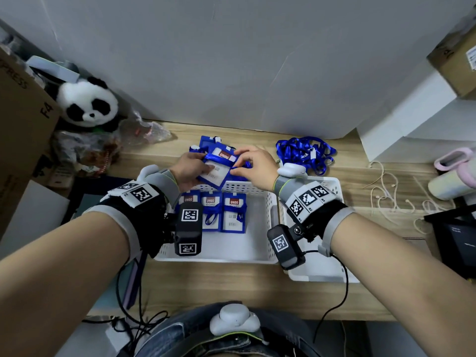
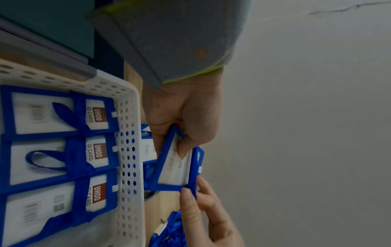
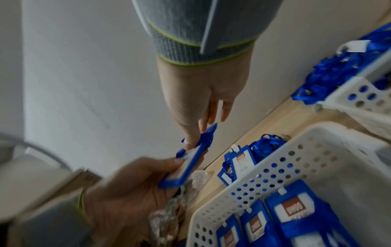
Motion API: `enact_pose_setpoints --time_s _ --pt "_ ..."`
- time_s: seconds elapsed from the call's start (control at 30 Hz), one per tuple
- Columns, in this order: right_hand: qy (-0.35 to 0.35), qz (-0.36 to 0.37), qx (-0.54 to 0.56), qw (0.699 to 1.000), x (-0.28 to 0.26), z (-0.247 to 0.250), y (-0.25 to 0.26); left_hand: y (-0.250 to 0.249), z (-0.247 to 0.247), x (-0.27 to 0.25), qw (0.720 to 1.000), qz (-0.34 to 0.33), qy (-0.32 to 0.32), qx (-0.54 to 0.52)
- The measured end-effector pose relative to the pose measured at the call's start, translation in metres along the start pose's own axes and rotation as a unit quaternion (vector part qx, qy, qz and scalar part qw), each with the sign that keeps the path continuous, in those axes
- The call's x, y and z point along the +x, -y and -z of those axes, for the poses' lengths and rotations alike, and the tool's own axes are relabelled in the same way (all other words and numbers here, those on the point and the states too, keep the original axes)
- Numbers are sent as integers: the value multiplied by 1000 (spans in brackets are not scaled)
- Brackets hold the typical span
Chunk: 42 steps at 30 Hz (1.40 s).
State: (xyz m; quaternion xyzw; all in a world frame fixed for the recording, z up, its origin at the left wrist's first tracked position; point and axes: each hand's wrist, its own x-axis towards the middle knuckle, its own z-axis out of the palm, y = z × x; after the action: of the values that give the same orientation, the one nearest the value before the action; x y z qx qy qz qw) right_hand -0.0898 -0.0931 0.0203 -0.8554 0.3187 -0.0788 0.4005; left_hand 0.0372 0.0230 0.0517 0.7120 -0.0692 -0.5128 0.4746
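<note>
A blue ID card holder (image 1: pixel 219 166) with a white card and a red label is held up over the far rim of a white perforated basket (image 1: pixel 257 256). My left hand (image 1: pixel 199 167) grips its left side, thumb on the face. My right hand (image 1: pixel 244 161) pinches its right edge, where a blue ribbon shows. In the left wrist view the holder (image 2: pixel 175 167) sits between my left hand (image 2: pixel 171 138) and my right fingertips (image 2: pixel 188 193). The right wrist view shows the holder (image 3: pixel 190 160) edge-on, with my right hand (image 3: pixel 195 135) above and my left hand (image 3: pixel 169 175) below. Three ribboned holders (image 1: pixel 233 212) lie in the basket.
More blue holders (image 1: pixel 206 143) are piled on the wooden table behind the basket. A heap of blue lanyards (image 1: pixel 305 153) lies at the back right. A second white basket (image 1: pixel 332 276) stands to the right. A panda toy (image 1: pixel 87 101), cardboard box and plastic bags crowd the left.
</note>
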Motion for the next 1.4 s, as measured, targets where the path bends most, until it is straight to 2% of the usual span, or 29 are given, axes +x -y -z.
enact_pose_setpoints --time_s 0.07,0.13,0.2,0.27,0.37,0.43,0.5,0.6,0.73,1.0,1.17,1.3,1.4 --pt "-11 -8 32 999 -5 2 -2 4 1 2 1000 -12 -18 -11" --pt "34 -34 58 997 -11 3 -3 8 -3 2 999 -20 -25 -7" --pt "75 -112 70 988 -13 4 -2 13 -8 2 1000 -19 -23 2" --pt "66 -206 107 970 -10 3 -7 17 -12 3 1000 -12 -7 6" --pt "49 -266 192 943 -8 3 -12 21 -18 2 1000 -2 10 1" --pt "50 -269 227 935 -12 3 -15 24 -22 0 1000 5 15 1" --pt "40 -254 215 942 -16 4 -17 29 -23 1 1000 15 21 12" --pt "48 -252 194 947 -19 4 -23 39 -22 3 995 25 35 90" --pt "28 -270 206 940 -23 7 -33 58 -29 11 982 72 54 164" --pt "26 -280 220 934 -36 13 -59 79 -74 33 984 121 17 133" --pt "31 -283 226 932 -37 15 -73 88 -92 42 983 117 34 138" --pt "44 -288 232 928 -35 18 -81 92 -94 45 963 97 38 248" --pt "45 -290 236 926 -30 20 -82 90 -88 46 953 113 37 279"
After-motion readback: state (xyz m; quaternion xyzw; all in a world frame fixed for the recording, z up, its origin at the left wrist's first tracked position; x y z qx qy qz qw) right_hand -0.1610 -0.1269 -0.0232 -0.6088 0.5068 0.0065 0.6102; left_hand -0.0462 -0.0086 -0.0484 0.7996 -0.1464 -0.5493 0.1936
